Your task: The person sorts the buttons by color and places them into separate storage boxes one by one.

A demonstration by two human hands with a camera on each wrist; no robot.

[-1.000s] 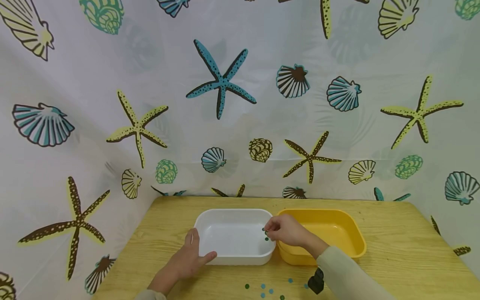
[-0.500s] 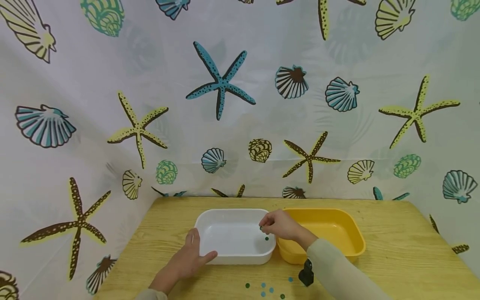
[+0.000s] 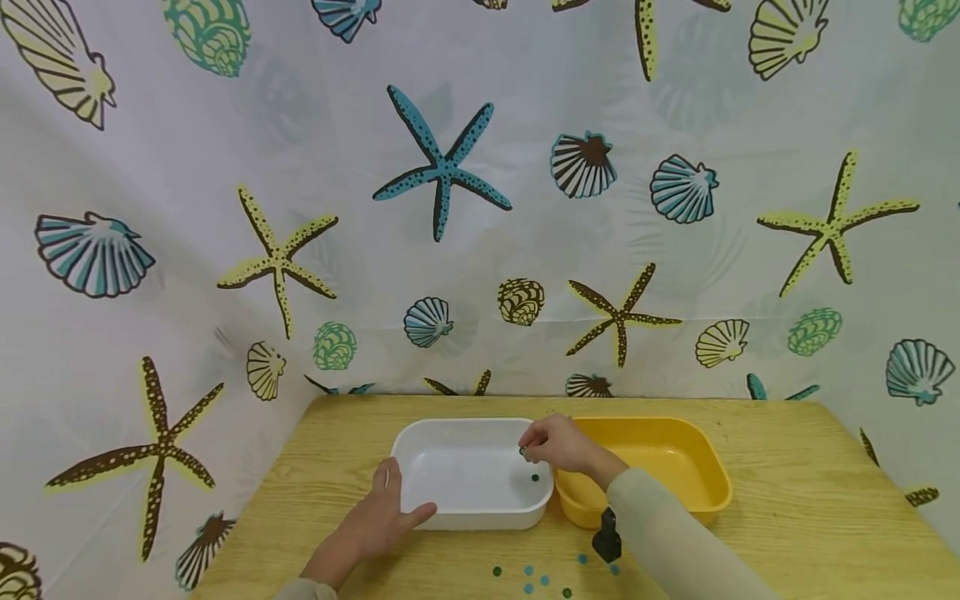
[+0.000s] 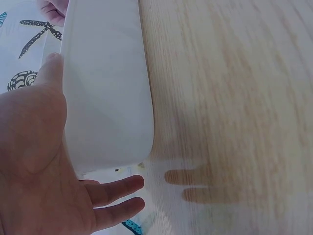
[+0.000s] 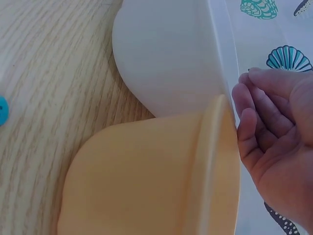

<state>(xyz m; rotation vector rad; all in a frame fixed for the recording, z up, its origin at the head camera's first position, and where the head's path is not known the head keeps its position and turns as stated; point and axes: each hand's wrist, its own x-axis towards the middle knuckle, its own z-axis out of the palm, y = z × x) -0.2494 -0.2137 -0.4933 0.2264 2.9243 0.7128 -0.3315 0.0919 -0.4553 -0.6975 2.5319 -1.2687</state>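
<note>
Taking the white tub (image 3: 471, 522) as our clock centre, we see two dark green discs (image 3: 567, 592) nearest us on the table (image 3: 420, 575), one between 4 and 5 o'clock, the other between 5 and 6. Five blue discs (image 3: 544, 580) lie near them, three grouped close together at 5 o'clock and two at 4. A black device (image 3: 607, 540) hangs beneath the right sleeve (image 3: 667, 525), also toward 4 o'clock.

The left hand (image 3: 377, 517) sits at 8 o'clock on the white tub, spread wide: we see its thumb against the near side by the rim, while two fingers extend straight past the tub's end in the left wrist view.

Inside the white tub, one small green disc (image 3: 536, 477) lies at the 3 o'clock end. Just beyond it, at 2 o'clock, we find the right hand (image 3: 561, 443) above the tub's edge, pinching a dark piece (image 3: 522, 451) between thumb and fingertips; it is too small for us to make out its shape.

The yellow tub (image 3: 708, 500) stands close beside at 3 o'clock. At 12 o'clock, behind the table, we see a pale cloth (image 3: 517, 242) printed with starfish and shells.
</note>
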